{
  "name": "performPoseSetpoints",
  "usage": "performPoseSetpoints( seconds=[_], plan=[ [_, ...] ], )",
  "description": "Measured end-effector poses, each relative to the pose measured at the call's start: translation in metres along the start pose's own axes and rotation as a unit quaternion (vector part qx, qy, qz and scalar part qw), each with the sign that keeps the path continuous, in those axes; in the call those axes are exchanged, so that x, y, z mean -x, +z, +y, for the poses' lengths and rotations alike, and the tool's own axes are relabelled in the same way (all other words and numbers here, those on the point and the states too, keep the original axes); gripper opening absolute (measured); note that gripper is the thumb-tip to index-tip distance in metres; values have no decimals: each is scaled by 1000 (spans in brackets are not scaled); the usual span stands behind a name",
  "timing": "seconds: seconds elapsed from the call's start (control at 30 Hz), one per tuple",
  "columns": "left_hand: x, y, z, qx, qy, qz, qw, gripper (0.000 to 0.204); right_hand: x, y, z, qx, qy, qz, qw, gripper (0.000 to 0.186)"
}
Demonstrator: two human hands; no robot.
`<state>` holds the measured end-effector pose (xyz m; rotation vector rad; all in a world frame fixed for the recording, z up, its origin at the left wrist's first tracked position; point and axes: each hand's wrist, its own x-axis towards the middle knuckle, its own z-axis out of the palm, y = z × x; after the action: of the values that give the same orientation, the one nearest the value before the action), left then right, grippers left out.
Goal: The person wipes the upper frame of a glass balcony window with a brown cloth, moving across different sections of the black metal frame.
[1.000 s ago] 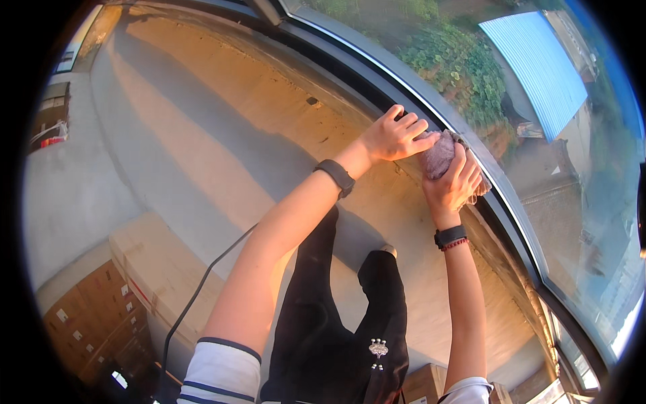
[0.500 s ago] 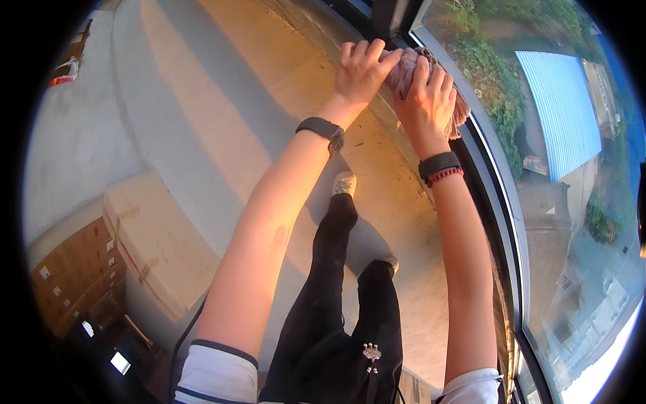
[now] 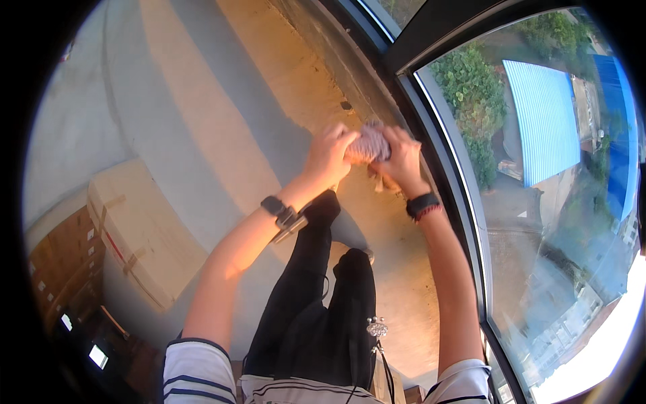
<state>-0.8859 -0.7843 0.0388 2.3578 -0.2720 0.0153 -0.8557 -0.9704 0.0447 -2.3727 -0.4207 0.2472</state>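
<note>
A bunched pinkish-grey cloth (image 3: 369, 145) is held up between my two hands, apart from the window frame. My left hand (image 3: 328, 156) grips its left side with curled fingers. On the other side my right hand (image 3: 402, 159) is closed round the cloth, and a loose brownish end hangs below it. Both hands are slightly blurred. The dark window frame (image 3: 441, 145) runs just to the right of my right hand. Dark bands circle both wrists, with a red bead bracelet beside the right one.
Large glass panes (image 3: 538, 222) fill the right side, showing trees and a blue roof outside. A long cardboard box (image 3: 145, 232) lies at the left, near stacked brown cartons (image 3: 64, 262). Sunlit concrete floor (image 3: 222, 135) stretches ahead, with my black-trousered legs (image 3: 303, 296) below.
Both hands have come back toward me with the cloth, away from the frame corner where it was pressed. The view has shifted, and more of the window's corner post shows.
</note>
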Motion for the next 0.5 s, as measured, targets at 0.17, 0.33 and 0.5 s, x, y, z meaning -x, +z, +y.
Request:
performPoseSetpoints(
  seconds=[0.17,0.33,0.5],
  plan=[
    [73,-58,58,65,-29,-105,992,51,120,5,-40,-206,137,13,969,65],
    [81,-100,99,157,-86,-190,965,29,201,-40,-65,-511,299,29,805,55],
    [76,-135,161,149,4,-176,973,18,252,-107,-67,-825,207,-85,519,53]
  ],
)
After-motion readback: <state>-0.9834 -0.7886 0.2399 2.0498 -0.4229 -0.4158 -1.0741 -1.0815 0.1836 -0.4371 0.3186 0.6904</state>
